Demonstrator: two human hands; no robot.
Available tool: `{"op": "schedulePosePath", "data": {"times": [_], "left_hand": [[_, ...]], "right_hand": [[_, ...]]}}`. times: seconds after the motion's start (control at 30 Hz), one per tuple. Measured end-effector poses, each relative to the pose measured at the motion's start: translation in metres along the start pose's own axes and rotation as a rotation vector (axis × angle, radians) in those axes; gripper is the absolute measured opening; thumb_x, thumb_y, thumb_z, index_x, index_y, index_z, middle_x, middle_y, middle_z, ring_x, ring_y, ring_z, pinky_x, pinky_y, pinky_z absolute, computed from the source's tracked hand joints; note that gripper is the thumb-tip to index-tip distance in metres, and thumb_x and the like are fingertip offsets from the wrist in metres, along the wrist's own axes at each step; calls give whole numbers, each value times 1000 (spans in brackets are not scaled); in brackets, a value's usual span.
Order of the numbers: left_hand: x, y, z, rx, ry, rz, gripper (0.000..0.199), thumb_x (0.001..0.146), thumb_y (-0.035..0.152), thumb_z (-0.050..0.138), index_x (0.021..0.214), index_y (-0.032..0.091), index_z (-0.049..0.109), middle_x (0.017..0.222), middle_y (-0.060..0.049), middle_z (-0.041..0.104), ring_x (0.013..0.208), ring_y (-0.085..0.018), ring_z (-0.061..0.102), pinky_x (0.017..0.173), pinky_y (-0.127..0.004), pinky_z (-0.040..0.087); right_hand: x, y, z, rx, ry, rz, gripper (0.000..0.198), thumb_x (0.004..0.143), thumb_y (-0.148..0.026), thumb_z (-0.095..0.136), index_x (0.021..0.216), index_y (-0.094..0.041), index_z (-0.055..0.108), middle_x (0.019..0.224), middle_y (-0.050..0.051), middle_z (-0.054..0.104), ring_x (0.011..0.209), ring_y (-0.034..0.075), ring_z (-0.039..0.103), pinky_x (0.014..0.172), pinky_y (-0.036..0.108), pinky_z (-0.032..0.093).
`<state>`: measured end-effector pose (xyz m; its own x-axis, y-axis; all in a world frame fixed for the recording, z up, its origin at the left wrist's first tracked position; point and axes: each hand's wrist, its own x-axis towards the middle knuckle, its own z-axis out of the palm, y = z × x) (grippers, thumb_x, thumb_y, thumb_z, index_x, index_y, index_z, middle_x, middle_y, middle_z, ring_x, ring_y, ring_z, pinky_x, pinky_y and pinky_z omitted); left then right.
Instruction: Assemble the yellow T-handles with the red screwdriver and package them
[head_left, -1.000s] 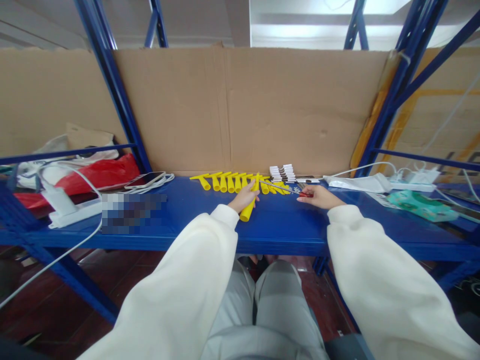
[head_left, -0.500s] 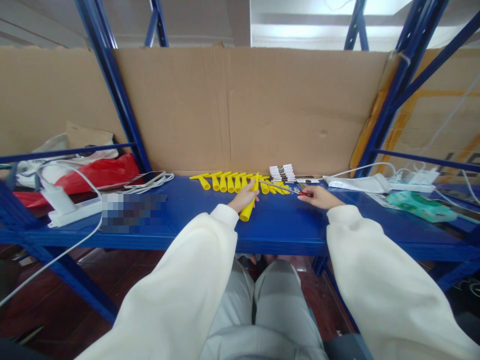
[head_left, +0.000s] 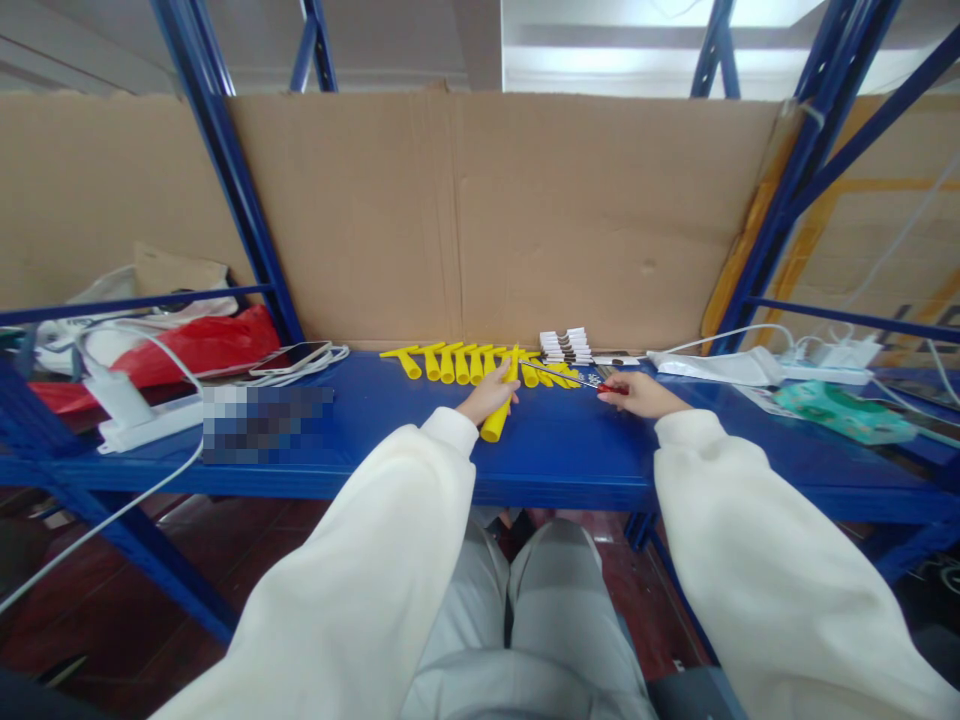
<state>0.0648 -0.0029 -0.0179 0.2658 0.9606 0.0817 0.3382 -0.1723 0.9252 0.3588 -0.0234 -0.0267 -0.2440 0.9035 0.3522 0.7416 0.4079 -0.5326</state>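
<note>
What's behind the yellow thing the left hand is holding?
Behind the held yellow piece are more yellow pieces in a row, then a cardboard sheet. The left hand and held piece cover whatever lies right behind them.

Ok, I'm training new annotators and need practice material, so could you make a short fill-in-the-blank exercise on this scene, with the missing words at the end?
1. The left hand grips a hollow-ended tubular piece coloured ____.
2. The right hand holds a slim metal-shafted tool whose handle is ____.
3. The tall brown sheet behind the blue metal shelf is made of ____.
4. The teal patterned packet lies on the person's ____ side.

Missing words: yellow; red; cardboard; right.
</note>
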Motion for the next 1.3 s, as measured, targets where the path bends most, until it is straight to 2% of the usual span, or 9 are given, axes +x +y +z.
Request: {"op": "schedulePosePath", "data": {"times": [0.13,0.3,0.4,0.57,0.77,0.87,1.1,1.3], "left_hand": [[-2,2,0,-23,4,-8,72,93,14,50,160,16,25,58,5,57,43,-11,52,49,-21,44],[-2,2,-1,-23,-12,-4,73,92,14,51,160,17,25,60,5,59,44,-11,52,50,-21,45],[-1,0,-1,-8,-12,0,72,93,15,51,160,17,24,63,3,61,45,-11,53,51,-22,46],[-1,1,0,6,-7,-9,72,93,15,50,160,17,24,64,3,62,45,-11,53,50,-21,45],[-1,1,0,2,-8,-16,73,94,14,50,161,15,21,61,4,59,44,-12,52,49,-21,43],[-2,2,0,4,-13,-14,73,93,14,50,161,16,22,62,3,62,44,-12,52,50,-22,44],[-1,1,0,-4,-14,-14,72,94,14,51,160,16,23,63,3,62,45,-12,52,50,-22,44],[4,-3,0,-33,-10,-12,75,92,17,55,160,16,24,64,2,63,44,-11,51,50,-22,44]], "right_hand": [[1,-1,0,37,43,-26,45,69,-66,67,73,-23,55,70,4,66,67,22,61,64,35,48],[3,5,2,55,103,10,53,60,-66,75,74,-26,43,63,0,62,58,18,55,59,32,45],[2,5,1,-17,123,15,49,64,-64,73,71,-25,44,62,0,60,58,18,55,59,32,44],[1,0,-1,-85,72,2,42,72,-64,65,68,-24,52,61,2,60,62,20,57,61,33,43],[3,2,1,21,80,1,46,66,-63,70,75,-25,47,67,2,64,62,20,58,61,33,45],[3,7,1,-2,122,9,47,64,-61,73,75,-25,45,67,1,64,64,20,59,61,32,45],[3,7,-1,-78,130,-19,40,70,-60,69,70,-25,51,65,3,63,65,21,59,61,33,45],[4,6,0,-70,158,-49,43,71,-65,68,72,-24,55,69,5,65,68,23,61,66,36,48]]}}
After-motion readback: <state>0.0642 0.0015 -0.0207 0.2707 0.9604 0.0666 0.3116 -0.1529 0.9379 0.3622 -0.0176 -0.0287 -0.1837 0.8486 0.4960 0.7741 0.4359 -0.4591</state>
